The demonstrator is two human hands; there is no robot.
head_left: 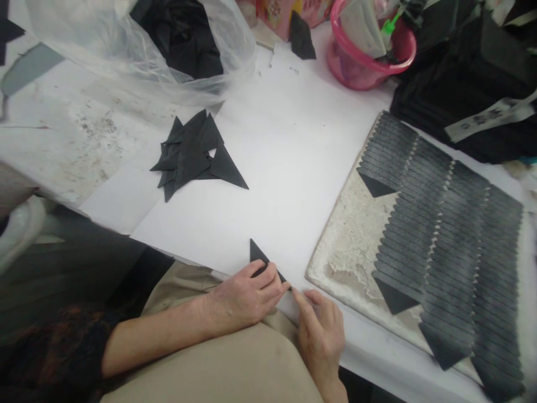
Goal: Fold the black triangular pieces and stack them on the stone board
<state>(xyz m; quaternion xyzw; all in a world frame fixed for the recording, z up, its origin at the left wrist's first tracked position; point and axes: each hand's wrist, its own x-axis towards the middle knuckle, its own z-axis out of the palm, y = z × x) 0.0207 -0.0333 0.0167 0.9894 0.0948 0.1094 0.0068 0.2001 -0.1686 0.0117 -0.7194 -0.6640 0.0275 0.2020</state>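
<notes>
A small black triangular piece, flat and thin like leather or fabric, lies at the front edge of the white-covered table. My left hand is closed over it, fingertips pressing along its long side. At its right corner, my right hand has its index fingertip against the tip, with the other fingers curled. Farther up the table is a loose pile of similar black triangles. To the right, overlapping rows of dark pointed pieces cover much of a pale board.
At the back stands a pink basket with assorted items. A clear plastic bag holding black material sits at the back left. Stacked black material with a white label strip fills the back right. One dark scrap lies near a pink box.
</notes>
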